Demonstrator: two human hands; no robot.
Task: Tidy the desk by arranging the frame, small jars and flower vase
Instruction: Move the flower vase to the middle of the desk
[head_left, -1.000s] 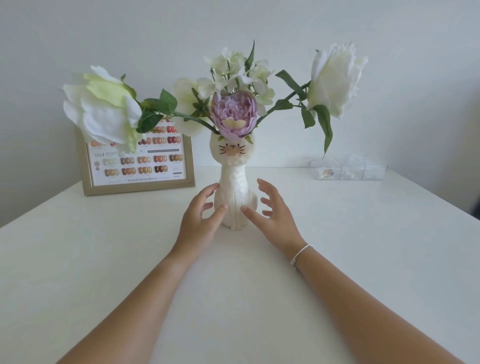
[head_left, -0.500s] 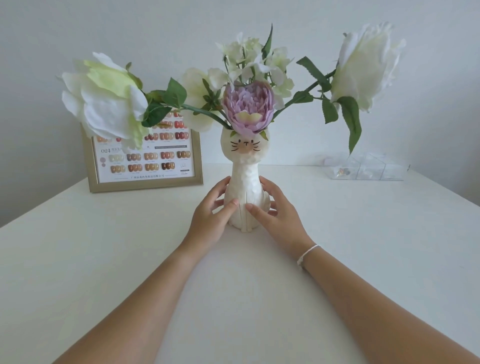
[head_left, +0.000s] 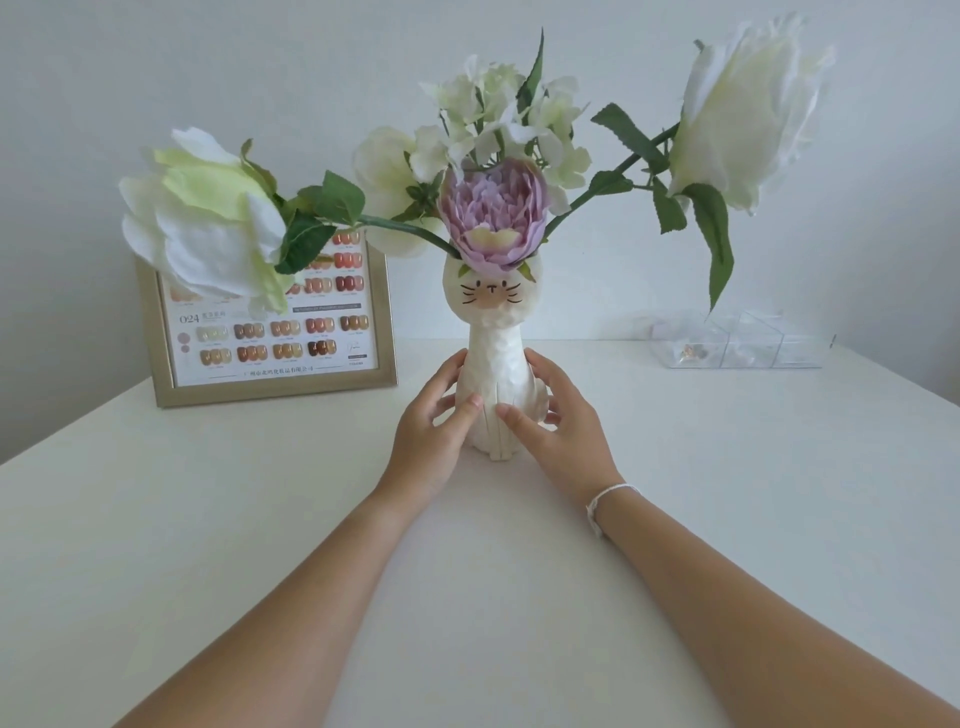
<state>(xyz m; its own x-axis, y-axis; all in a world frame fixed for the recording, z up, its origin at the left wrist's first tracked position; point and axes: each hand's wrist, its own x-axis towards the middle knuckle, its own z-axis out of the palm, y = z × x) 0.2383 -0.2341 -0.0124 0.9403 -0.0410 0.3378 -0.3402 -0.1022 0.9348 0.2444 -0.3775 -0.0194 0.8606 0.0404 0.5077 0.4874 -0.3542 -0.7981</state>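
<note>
So the cat-shaped flower vase is standing upright pretty much dead center on the white counter, and both hands are wrapped around its lower body. The left hand has it from the left side, thumb pressed on the front of the vase and fingers curling round the side. The right hand mirrors that on the other side, thumb on the front, fingers behind, so the vase sits squeezed right between the two palms. Can't tell if the base is actually on the counter or a hair above it, it looks like it's touching. There's a thin white bracelet on the right wrist. The vase has a little whiskered cat face up top and it's stuffed with fake flowers: a purple peony right at the mouth, a big white rose flopping out to the left, another white rose sticking up on the right, and some smaller white blossoms in the middle. Behind and to the left, the gold frame with a nail color chart leans against the wall, partly hidden by the left rose. Back right near the wall are the small jars, clear boxy ones in a row, well apart from the hands.
</note>
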